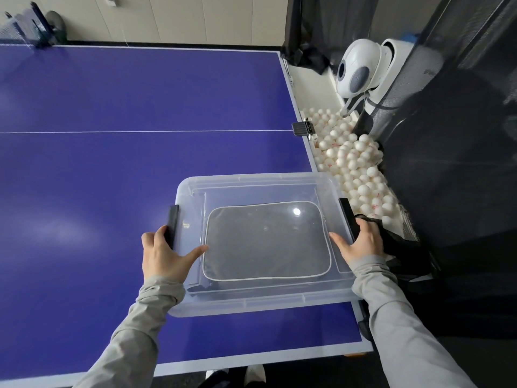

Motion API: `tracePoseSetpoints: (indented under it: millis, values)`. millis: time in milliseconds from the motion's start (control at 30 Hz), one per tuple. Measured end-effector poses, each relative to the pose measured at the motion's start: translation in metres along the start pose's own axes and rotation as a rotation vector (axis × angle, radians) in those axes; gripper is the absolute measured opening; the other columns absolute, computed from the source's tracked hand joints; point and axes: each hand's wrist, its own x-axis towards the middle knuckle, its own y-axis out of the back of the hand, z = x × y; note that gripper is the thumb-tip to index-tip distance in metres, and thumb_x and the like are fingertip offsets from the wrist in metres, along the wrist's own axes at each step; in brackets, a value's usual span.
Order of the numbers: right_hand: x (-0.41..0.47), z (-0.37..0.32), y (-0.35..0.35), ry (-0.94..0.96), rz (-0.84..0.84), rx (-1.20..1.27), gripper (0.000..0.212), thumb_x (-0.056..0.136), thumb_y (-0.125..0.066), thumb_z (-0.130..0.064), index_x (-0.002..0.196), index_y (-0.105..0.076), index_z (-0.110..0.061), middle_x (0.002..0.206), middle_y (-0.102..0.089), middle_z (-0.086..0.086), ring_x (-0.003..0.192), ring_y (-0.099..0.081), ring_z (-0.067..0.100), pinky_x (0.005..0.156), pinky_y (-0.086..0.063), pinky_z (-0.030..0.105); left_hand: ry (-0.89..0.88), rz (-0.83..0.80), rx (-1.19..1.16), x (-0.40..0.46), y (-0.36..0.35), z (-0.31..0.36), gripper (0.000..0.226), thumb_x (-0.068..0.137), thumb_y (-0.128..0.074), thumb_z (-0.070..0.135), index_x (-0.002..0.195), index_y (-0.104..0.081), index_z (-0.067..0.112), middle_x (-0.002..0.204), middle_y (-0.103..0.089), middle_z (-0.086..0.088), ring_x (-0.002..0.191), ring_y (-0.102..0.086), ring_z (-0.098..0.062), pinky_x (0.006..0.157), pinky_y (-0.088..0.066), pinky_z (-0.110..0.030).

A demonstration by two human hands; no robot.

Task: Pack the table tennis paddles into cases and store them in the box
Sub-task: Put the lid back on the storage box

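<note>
A clear plastic box [251, 181] with its lid on stands on the near right corner of the blue table [112, 102]. Through the lid I see a black rectangular paddle case [265, 242] with white piping lying flat inside. My left hand [162, 256] grips the black latch [173, 219] on the box's left side, with its thumb resting on the lid. My right hand [361, 242] grips the black latch [346, 212] on the right side, thumb also on the lid. No paddle shows outside the box.
Beyond the table's right edge a trough holds several white balls [355, 163], with a white ball machine [361, 68] behind and black catch netting [447, 135] around it. A black clamp [302, 128] sits on the table edge. The net post [36, 26] stands far left.
</note>
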Motion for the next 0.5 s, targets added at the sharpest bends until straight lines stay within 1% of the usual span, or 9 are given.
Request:
tracePoseSetpoints:
  millis: [67, 233, 400, 500]
  values:
    - [-0.0002, -0.0004, -0.0004, -0.002, -0.006, -0.005, 0.072, 0.07, -0.08, -0.028, 0.123, -0.049, 0.008, 0.12, -0.05, 0.028, 0.112, -0.049, 0.042, 0.093, -0.039, 0.043, -0.006, 0.003, 0.015, -0.0001, 0.0003, 0.0015, 0.091, 0.054, -0.088, 0.041, 0.128, -0.048, 0.008, 0.115, -0.043, -0.009, 0.099, -0.054, -0.029, 0.083, -0.048, -0.04]
    - [-0.0002, -0.0004, -0.0003, -0.007, -0.019, 0.0, 0.071, 0.069, -0.08, -0.029, 0.122, -0.049, 0.007, 0.119, -0.049, 0.027, 0.111, -0.049, 0.041, 0.093, -0.04, 0.043, -0.004, -0.005, 0.001, -0.0015, 0.0007, 0.0018, 0.086, 0.055, -0.087, 0.04, 0.127, -0.049, 0.011, 0.112, -0.042, -0.009, 0.096, -0.053, -0.028, 0.085, -0.046, -0.038]
    - [-0.0015, -0.0023, 0.0015, -0.024, -0.029, 0.016, 0.07, 0.07, -0.08, -0.028, 0.122, -0.049, 0.007, 0.12, -0.049, 0.027, 0.112, -0.049, 0.04, 0.094, -0.039, 0.041, 0.001, -0.02, -0.007, -0.002, 0.0011, 0.002, 0.089, 0.055, -0.087, 0.041, 0.129, -0.048, 0.011, 0.113, -0.042, -0.01, 0.098, -0.053, -0.029, 0.087, -0.048, -0.039]
    - [-0.002, -0.0037, 0.003, -0.037, -0.036, 0.031, 0.07, 0.07, -0.08, -0.028, 0.123, -0.048, 0.006, 0.122, -0.048, 0.026, 0.114, -0.048, 0.04, 0.095, -0.038, 0.041, -0.002, -0.018, -0.049, -0.0031, 0.0009, 0.0004, 0.089, 0.056, -0.087, 0.039, 0.13, -0.046, 0.009, 0.117, -0.041, -0.011, 0.102, -0.052, -0.03, 0.091, -0.046, -0.039]
